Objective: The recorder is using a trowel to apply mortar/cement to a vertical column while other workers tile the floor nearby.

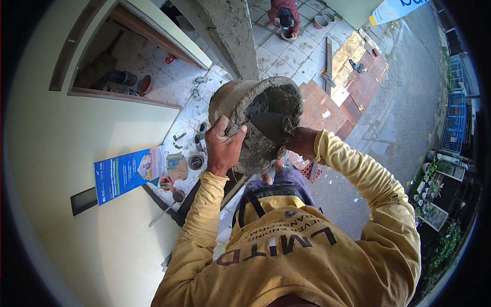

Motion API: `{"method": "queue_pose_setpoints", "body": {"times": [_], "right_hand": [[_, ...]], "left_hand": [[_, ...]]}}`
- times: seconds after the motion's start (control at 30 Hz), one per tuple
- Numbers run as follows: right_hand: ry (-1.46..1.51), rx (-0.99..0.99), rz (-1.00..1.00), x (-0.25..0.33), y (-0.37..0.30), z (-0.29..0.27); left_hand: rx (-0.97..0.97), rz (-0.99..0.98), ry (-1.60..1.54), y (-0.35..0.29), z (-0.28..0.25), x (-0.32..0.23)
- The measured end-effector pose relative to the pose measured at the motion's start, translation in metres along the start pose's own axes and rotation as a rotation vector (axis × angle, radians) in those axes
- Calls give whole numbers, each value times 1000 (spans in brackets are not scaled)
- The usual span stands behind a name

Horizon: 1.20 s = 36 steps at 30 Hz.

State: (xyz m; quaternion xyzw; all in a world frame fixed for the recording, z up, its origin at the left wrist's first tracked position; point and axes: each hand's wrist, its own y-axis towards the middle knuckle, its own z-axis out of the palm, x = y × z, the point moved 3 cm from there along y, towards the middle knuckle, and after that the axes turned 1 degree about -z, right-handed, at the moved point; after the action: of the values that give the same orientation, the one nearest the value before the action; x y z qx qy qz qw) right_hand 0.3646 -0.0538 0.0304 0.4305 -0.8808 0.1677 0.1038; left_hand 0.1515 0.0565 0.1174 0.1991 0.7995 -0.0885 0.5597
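Bucket (225,98) in head view: tilted in mid-air, mouth facing right, mortar (255,149) inside. Left hand (226,147): pinching the bucket's near left rim, thumb over the edge. Right hand (302,142): closed on a trowel (268,126) at the bucket's right, blade inside, grip hidden. Beyond the bucket: another person (285,14); to its right, boards (375,77).

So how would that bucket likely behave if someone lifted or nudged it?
The bucket is probably heavy for its size, since thick grey mortar clings inside. The rim by the left hand may be slick, being smeared with mortar. The bucket's round wall suggests it could roll if laid sideways.
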Motion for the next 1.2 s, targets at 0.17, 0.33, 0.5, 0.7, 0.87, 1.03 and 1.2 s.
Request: {"method": "queue_pose_setpoints", "body": {"times": [0.17,0.33,0.5,0.7,0.87,1.03,1.2], "right_hand": [[415,-8,118,9,50,29],[1103,-223,496,23,28,3],[412,-32,840,30,-3,-50],[563,138,729,19,6,-38],[99,94,-21,10,50,18],[925,-128,249,6,40,-5],[1612,-16,538,37,5,-39]], "left_hand": [[97,-18,62,-8,9,6],[9,-32,9,-5,2,15],[-47,-149,-304,2,-9,10],[-82,-78,-93,-3,-7,12],[-50,14,-15,-8,18,-3],[-84,-151,-211,-11,10,22],[-284,-309,-538,-18,-27,42]]}}
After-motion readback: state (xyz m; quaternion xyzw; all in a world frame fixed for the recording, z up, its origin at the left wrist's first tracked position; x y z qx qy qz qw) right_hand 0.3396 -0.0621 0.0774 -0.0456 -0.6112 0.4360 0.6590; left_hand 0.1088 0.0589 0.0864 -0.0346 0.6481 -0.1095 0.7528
